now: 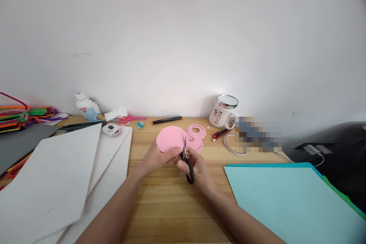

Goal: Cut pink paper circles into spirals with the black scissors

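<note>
My left hand grips a pink foam or paper disc by its lower edge, thumb on top. Black-handled scissors are in my right hand, fingers closed round the handles. Their metal blades point up and away, at the right edge of the disc. Just behind the blades, pink cut-out scraps with curved slots and holes lie on the table. The fingers of both hands nearly meet below the disc, and some of them are hidden.
White sheets overlap at left, near a white tape dispenser. A bottle, a black marker and a mug stand or lie along the wall. Pale blue sheets cover the right. A cable loops beside the mug.
</note>
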Demonstrator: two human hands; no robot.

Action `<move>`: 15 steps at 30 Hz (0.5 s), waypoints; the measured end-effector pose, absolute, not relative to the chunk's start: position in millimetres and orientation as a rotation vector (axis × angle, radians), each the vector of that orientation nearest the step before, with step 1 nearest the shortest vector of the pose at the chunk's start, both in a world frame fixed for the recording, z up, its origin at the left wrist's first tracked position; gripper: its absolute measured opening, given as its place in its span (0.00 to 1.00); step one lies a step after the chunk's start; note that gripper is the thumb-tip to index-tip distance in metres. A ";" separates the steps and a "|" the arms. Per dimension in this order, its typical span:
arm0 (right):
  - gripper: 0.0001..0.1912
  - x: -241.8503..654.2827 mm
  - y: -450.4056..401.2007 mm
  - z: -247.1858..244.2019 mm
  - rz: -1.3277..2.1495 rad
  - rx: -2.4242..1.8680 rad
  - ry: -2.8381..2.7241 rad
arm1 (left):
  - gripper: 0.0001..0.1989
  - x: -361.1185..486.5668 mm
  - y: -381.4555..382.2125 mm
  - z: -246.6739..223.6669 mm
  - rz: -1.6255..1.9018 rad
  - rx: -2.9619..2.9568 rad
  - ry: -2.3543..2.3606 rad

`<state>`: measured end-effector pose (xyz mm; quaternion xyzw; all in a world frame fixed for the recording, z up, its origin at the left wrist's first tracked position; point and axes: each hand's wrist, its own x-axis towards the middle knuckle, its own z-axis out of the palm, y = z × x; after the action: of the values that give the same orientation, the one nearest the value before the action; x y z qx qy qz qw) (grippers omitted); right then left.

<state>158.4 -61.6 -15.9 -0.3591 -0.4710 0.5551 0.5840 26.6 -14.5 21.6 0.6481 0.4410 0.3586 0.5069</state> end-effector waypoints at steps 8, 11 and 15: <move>0.19 159.9 -60.7 -21.0 1.311 -0.848 -1.109 | 0.13 24.5 -11.7 20.4 0.833 1.573 1.036; 0.19 160.4 -60.4 -21.1 1.311 -0.854 -1.108 | 0.11 23.6 -10.9 19.2 0.804 1.567 1.018; 0.20 160.6 -60.4 -19.3 1.316 -0.862 -1.102 | 0.10 23.9 -10.7 20.5 0.817 1.568 1.032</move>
<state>160.6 -60.4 -19.3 -0.3679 -0.4699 0.5616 0.5731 23.9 -10.7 20.5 0.6541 0.4304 0.3410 0.5203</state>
